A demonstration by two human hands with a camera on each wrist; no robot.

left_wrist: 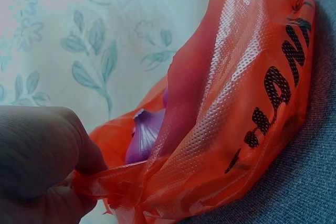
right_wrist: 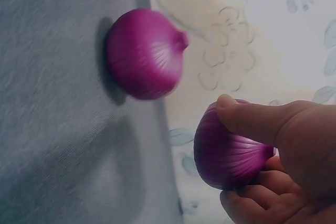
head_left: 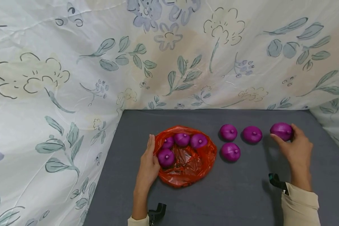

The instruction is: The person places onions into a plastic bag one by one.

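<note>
An orange-red plastic bag (head_left: pixel 183 180) with its mouth spread wide stands on the dark grey table, several purple onions (head_left: pixel 166 157) inside it. My left hand (head_left: pixel 149 166) is at the bag's left side, and the left wrist view shows thumb and fingers pinching its rim (left_wrist: pixel 113 182). Off to the right, my right hand (head_left: pixel 299 150) holds a purple onion (head_left: pixel 281 131) between thumb and fingers. That held onion (right_wrist: pixel 228 150) shows above the table in the right wrist view, its ribbed top turned toward the palm.
Three loose onions (head_left: pixel 252 135) lie on the table (head_left: pixel 243 194) between the bag and my right hand. Floral cloth (head_left: pixel 169 78) hangs behind the table and along its left and right sides. Black lettering (left_wrist: pixel 273 85) marks the bag's outer wall.
</note>
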